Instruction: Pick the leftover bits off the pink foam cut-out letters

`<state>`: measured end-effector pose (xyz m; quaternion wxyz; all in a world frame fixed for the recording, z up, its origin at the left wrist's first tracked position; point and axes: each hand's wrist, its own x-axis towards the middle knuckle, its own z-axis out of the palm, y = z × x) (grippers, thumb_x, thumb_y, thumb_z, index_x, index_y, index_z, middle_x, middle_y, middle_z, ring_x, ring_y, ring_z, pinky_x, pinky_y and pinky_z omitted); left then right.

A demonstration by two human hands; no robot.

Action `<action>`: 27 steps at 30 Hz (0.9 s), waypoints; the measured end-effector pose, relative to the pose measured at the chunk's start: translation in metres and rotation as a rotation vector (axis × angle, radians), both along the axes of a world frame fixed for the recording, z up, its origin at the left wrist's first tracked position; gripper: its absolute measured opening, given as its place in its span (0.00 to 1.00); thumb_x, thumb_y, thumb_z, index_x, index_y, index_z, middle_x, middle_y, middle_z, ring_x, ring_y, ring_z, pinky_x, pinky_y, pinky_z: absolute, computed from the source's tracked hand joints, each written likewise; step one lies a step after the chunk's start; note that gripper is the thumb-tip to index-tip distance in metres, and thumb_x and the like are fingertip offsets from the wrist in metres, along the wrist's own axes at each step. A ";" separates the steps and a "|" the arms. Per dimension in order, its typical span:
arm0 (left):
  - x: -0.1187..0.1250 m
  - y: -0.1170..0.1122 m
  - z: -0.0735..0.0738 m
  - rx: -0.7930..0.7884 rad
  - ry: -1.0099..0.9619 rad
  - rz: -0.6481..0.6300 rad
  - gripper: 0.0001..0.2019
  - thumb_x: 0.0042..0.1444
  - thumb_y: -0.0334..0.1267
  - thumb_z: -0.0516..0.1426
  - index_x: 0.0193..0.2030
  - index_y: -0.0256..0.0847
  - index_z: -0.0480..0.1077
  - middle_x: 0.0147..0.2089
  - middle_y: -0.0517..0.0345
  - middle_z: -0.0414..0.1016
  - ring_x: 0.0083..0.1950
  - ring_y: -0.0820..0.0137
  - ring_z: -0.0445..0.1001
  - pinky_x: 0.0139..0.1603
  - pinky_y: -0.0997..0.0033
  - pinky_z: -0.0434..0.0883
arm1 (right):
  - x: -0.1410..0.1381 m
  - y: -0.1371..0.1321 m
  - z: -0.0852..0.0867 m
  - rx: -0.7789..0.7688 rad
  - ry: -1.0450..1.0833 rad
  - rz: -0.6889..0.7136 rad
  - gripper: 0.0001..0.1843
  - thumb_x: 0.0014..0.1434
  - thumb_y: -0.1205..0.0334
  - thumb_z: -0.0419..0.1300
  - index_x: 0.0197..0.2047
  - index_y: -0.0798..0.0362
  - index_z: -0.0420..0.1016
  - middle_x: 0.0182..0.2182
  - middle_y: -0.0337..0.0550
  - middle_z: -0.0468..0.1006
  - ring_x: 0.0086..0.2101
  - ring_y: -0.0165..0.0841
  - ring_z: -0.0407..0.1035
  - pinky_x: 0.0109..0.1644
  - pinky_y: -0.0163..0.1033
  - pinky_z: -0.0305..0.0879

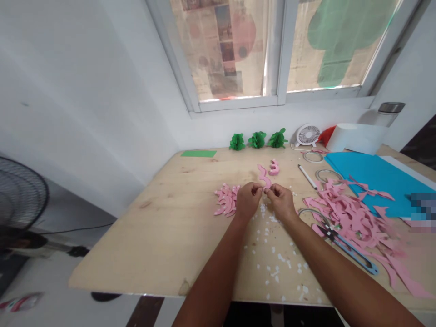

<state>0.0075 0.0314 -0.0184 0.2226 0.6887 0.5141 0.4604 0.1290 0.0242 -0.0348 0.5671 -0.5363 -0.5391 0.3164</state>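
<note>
Over the middle of the table, my left hand (249,200) and my right hand (279,200) meet with fingers pinched together. Between them is a curved, wavy strip of pink paper (264,176), its lower end at my fingertips. A pile of pink paper pieces (226,200) lies just left of my left hand. Beyond my fingers sits a small stack of C-shaped pink pieces (274,167). Tiny white paper bits (272,247) are scattered on the table below and between my forearms.
Pink paper scraps (354,213) heap at the right, with scissors (350,247), a white pen (307,176) and blue sheets (381,177) around them. Several green paper shapes (257,140), a small white fan (307,135) and a green strip (198,153) line the back edge.
</note>
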 end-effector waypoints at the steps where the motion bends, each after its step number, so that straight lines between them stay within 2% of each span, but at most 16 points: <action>1: 0.000 0.000 0.000 -0.003 -0.008 -0.002 0.05 0.49 0.31 0.54 0.29 0.38 0.71 0.29 0.59 0.75 0.30 0.74 0.72 0.33 0.75 0.67 | 0.000 0.000 -0.001 -0.006 0.008 0.000 0.17 0.47 0.52 0.58 0.17 0.53 0.59 0.14 0.31 0.55 0.18 0.25 0.49 0.22 0.33 0.46; 11: 0.001 -0.002 0.003 -0.005 -0.013 -0.059 0.05 0.49 0.31 0.56 0.32 0.39 0.72 0.30 0.59 0.76 0.30 0.74 0.71 0.33 0.75 0.68 | 0.002 0.003 -0.004 -0.084 0.187 0.024 0.16 0.46 0.52 0.60 0.18 0.53 0.62 0.15 0.32 0.61 0.18 0.26 0.53 0.22 0.32 0.48; 17: 0.002 -0.003 0.001 0.047 0.036 -0.020 0.04 0.49 0.31 0.56 0.32 0.40 0.71 0.31 0.58 0.76 0.32 0.73 0.72 0.36 0.73 0.68 | 0.002 0.003 -0.003 -0.074 0.187 0.028 0.16 0.46 0.52 0.60 0.18 0.53 0.62 0.15 0.32 0.61 0.18 0.25 0.53 0.22 0.33 0.48; 27: 0.002 -0.003 0.002 0.040 0.069 -0.005 0.01 0.49 0.32 0.56 0.29 0.40 0.69 0.29 0.60 0.74 0.32 0.72 0.71 0.37 0.72 0.67 | -0.001 0.001 -0.004 -0.075 0.179 0.016 0.17 0.46 0.52 0.60 0.18 0.53 0.60 0.15 0.32 0.59 0.17 0.25 0.50 0.20 0.32 0.45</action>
